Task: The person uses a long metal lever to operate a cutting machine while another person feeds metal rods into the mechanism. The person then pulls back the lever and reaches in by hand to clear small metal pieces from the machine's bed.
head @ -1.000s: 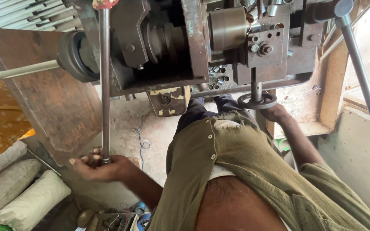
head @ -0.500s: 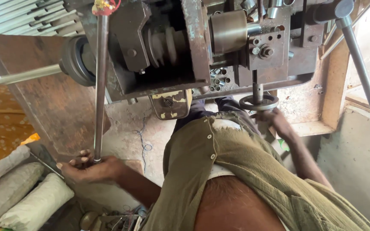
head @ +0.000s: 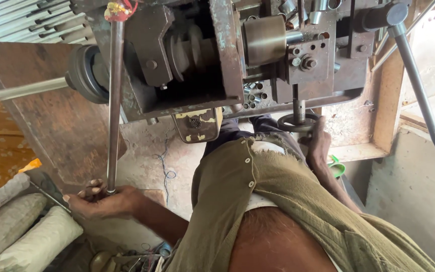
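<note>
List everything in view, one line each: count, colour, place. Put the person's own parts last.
machine: one, rusty grey-brown metal, across the top centre.
long lever: one, grey steel rod, hanging from the machine at left, red trim at its top.
handwheel: one, dark metal, on a spindle under the machine's right side.
crank handle: one, grey steel, slanting down at far right.
metal plate: one, rusty brown, left of the machine.
sacks: three, off-white, bottom left.
shirt: one, olive, torn, centre bottom.
left hand: gripping the long lever's lower end.
right hand: on the handwheel's rim.
</note>
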